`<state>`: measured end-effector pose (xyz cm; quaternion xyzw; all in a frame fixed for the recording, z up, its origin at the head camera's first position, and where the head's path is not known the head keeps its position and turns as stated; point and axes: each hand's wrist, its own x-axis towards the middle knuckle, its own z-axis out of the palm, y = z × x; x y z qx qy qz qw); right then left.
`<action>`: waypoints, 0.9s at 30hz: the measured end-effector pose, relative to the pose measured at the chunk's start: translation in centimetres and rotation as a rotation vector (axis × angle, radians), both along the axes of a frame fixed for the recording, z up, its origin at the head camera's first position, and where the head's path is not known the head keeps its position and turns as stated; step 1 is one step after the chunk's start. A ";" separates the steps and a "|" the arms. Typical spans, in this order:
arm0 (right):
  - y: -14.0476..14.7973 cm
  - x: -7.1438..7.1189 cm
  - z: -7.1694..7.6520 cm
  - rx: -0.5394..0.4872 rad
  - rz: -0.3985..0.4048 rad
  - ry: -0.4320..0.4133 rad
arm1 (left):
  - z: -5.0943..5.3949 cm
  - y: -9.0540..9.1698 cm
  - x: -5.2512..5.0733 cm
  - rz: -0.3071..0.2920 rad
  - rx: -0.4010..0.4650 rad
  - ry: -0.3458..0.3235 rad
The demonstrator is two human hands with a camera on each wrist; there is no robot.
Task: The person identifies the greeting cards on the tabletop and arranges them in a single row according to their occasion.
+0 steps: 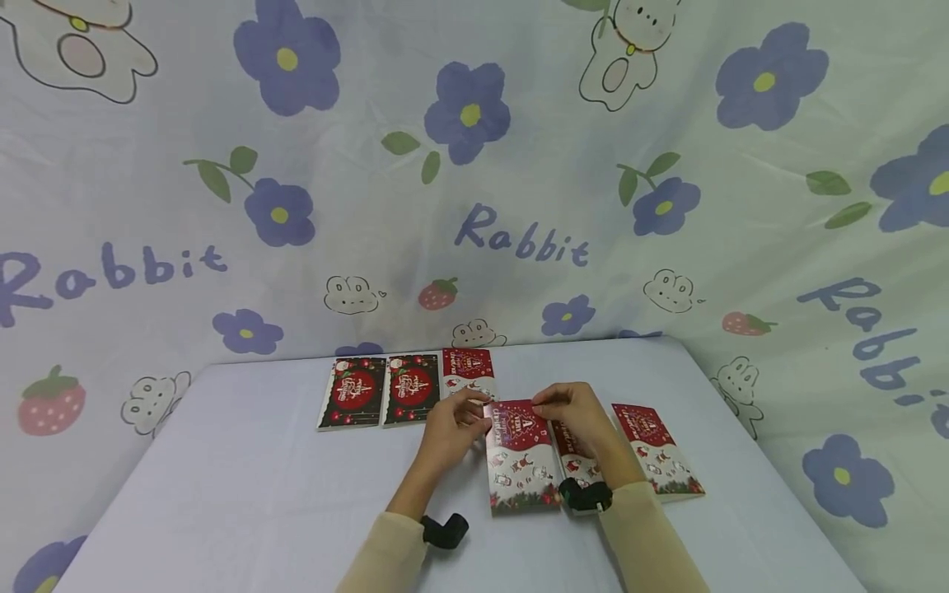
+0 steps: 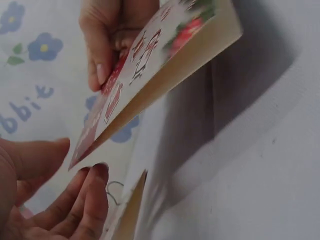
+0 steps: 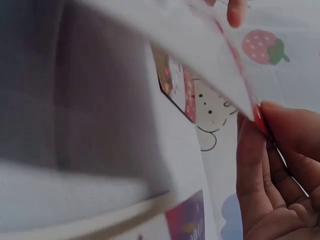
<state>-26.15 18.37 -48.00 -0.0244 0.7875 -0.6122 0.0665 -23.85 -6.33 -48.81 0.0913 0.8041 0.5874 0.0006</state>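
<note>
One red-and-white booklet [image 1: 521,463] is raised above the worktop [image 1: 245,478], to the right of the back booklet [image 1: 468,369] and nearer you. Its cover is red on top with pale lettering, white below a wavy line with small printed figures, greenery along the bottom; its page edges look cream. Your right hand [image 1: 572,414] pinches one upper corner; your left hand [image 1: 451,427] has its fingers apart around the other, contact unclear. Left of the back booklet lie two dark booklets [image 1: 411,389]; right of it, two other red booklets [image 1: 658,453].
</note>
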 end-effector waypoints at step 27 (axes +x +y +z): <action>1.9 -0.2 0.2 -0.161 -0.073 -0.004 | 0.2 1.3 0.9 -0.187 0.102 -0.085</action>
